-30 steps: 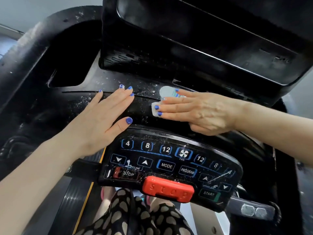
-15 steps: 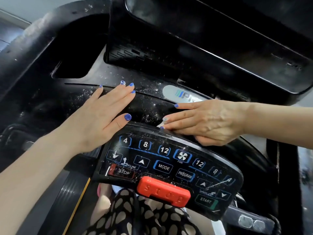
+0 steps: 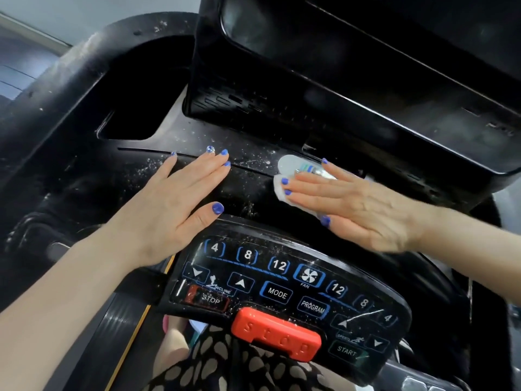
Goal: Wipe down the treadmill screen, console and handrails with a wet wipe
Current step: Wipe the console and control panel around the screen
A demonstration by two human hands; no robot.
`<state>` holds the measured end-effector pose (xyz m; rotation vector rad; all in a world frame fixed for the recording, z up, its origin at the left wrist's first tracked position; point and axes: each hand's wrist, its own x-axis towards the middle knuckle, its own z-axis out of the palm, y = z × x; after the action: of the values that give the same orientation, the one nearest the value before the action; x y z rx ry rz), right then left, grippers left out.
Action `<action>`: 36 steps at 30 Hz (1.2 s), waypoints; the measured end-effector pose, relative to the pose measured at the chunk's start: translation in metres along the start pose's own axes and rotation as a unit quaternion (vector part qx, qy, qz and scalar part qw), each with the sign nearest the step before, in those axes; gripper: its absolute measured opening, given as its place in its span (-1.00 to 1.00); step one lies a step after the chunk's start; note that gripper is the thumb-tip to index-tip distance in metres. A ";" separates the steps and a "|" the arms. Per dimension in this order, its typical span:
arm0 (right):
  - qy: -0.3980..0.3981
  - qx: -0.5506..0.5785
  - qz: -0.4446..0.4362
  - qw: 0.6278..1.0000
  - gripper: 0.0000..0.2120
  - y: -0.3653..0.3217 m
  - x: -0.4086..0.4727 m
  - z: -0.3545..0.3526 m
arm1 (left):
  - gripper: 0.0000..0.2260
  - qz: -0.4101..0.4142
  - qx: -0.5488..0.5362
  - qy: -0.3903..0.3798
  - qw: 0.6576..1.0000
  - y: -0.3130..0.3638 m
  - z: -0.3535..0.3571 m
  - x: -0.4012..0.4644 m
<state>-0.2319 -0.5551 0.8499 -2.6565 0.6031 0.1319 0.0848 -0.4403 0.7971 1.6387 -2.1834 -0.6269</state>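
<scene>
A white wipe [image 3: 280, 189] lies flat on the dusty black console [image 3: 253, 198], just above the button panel [image 3: 282, 289].

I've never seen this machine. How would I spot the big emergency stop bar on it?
Find the curved black button panel at the lower middle of the treadmill, below the person's two flat hands. Along its near edge sits the stop bar, a raised block with "stop" moulded into it. It is the only bright red-orange, chunky piece; the buttons around it, even the small flat STOP button to its left, are flush printed keys.

console [image 3: 253, 190]: glossy black plastic, speckled | stop button [image 3: 276, 334]: matt red plastic | wet wipe [image 3: 280, 190]: white cloth
</scene>
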 end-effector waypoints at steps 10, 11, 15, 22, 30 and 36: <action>0.049 0.059 0.143 0.987 -0.43 -0.003 0.008 0.005 | -0.39 0.004 0.005 0.007 1.000 -0.021 -0.007 0.016; 0.061 0.053 0.149 0.986 -0.46 -0.002 0.020 0.003 | -0.38 0.005 0.005 0.006 1.000 -0.022 -0.008 0.017; 0.180 0.014 0.150 0.972 -0.69 0.003 0.034 0.005 | -0.38 0.014 0.004 -0.003 1.000 -0.025 -0.011 0.023; 0.277 -0.145 0.185 0.932 -0.73 0.005 0.036 -0.001 | -0.38 0.026 0.002 -0.017 1.000 -0.030 -0.017 0.033; 0.214 -0.109 0.252 0.938 -0.66 -0.014 0.038 0.000 | -0.37 0.045 -0.004 -0.025 0.999 -0.030 -0.017 0.047; 0.204 -0.071 0.257 0.942 -0.76 -0.013 0.053 -0.002 | -0.38 0.054 -0.002 -0.019 0.998 -0.035 -0.014 0.047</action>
<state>-0.1784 -0.5661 0.8474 -2.6080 1.4679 -0.2442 0.1070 -0.4958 0.7908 1.5058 -2.2782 -0.6349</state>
